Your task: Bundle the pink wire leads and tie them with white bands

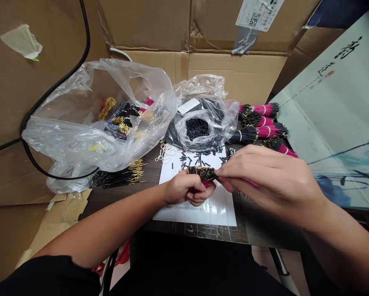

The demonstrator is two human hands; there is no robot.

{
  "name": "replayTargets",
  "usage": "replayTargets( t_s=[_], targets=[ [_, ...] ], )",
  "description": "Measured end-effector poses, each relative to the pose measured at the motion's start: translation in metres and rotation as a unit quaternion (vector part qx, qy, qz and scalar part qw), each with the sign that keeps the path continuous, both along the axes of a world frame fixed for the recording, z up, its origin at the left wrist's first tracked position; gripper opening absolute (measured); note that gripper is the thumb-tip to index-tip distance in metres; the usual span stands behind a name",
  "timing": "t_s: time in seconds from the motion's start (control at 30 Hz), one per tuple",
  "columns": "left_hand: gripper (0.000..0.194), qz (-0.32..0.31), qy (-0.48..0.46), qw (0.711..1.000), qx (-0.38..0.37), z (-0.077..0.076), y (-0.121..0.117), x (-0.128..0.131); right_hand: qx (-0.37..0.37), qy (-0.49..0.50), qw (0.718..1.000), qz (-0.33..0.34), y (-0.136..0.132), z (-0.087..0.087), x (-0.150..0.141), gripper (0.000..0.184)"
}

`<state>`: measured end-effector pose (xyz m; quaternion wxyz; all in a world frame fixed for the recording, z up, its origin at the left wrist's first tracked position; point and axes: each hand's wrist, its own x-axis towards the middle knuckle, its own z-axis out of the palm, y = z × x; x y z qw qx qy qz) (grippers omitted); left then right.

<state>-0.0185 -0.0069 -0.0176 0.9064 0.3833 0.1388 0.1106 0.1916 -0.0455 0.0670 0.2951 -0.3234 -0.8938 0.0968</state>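
Being held above a printed white sheet (224,207), a bundle of black-tipped pink wires (203,173) is gripped in the closed, curled left hand (187,189) and pinched at its black end by the right hand (264,181). Loose black sleeves (196,159) are scattered along the sheet's far edge, and more pink wire bundles (261,123) are laid beyond them on the dark table (249,222).

On the tabletop (199,234), a printed paper sheet (223,205) lies at the front middle with loose wire sleeves (196,158) on it, a plastic bag of sleeves (199,142) behind it, wire bundles (260,123) along the back right edge, and a larger plastic bag (79,142) at the back left, just behind loose crimped wires (119,176)
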Motion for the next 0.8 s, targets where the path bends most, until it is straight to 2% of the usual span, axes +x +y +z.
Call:
replayTargets(
  t_s=[0.27,0.57,0.8],
  targets=[
    [0.012,-0.001,0.012,1.0,-0.001,0.001,0.0,0.001,0.005,-0.012,1.0,0.018,0.003,-0.001,-0.002,0.02],
    [0.01,0.007,0.004,1.0,-0.016,0.002,-0.002,0.001,0.02,0.015,1.0,0.003,0.01,-0.008,-0.006,0.013],
    [0.011,0.039,0.044,0.997,0.045,0.01,-0.006,0.003,0.028,0.068,0.997,-0.029,0.01,-0.01,-0.008,0.005]
  ],
)
